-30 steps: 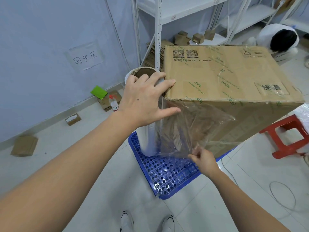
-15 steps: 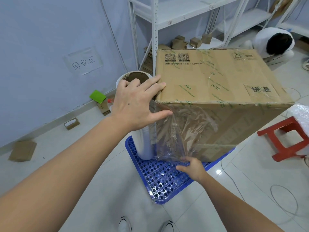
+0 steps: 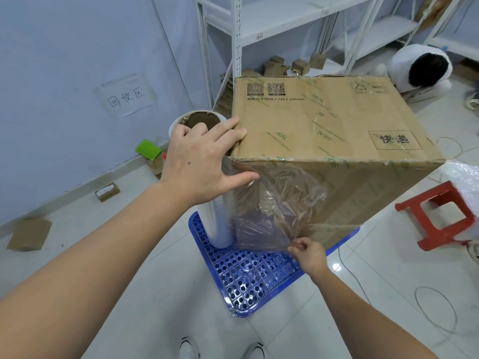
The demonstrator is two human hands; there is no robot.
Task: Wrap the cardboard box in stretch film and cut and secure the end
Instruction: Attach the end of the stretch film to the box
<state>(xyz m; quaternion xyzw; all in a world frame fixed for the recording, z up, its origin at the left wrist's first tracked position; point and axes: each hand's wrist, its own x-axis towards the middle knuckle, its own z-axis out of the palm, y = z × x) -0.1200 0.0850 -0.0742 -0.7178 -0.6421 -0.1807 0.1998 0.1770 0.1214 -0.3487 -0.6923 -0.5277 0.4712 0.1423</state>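
A big cardboard box (image 3: 324, 125) with green SEAL tape stands on a blue plastic pallet (image 3: 259, 278). A tall white roll of stretch film (image 3: 217, 221) stands upright at the box's near left corner. My left hand (image 3: 202, 161) lies spread over the roll's top, fingers touching the box's top edge, thumb on the film. Clear stretch film (image 3: 274, 203) runs from the roll across the box's front face, wrinkled. My right hand (image 3: 307, 251) pinches the film's lower corner near the bottom of the box.
A red stool (image 3: 438, 216) with bubble wrap (image 3: 466, 182) stands right of the box. White shelving (image 3: 238, 37) rises behind it. A crouching person (image 3: 422, 66) is at the back right. Cardboard pieces (image 3: 29, 233) lie by the left wall. Cables (image 3: 435, 309) loop on the floor at right.
My right hand slid right along the bottom of the box, pulling the film's lower corner further across the front face. My left hand stayed on the roll.
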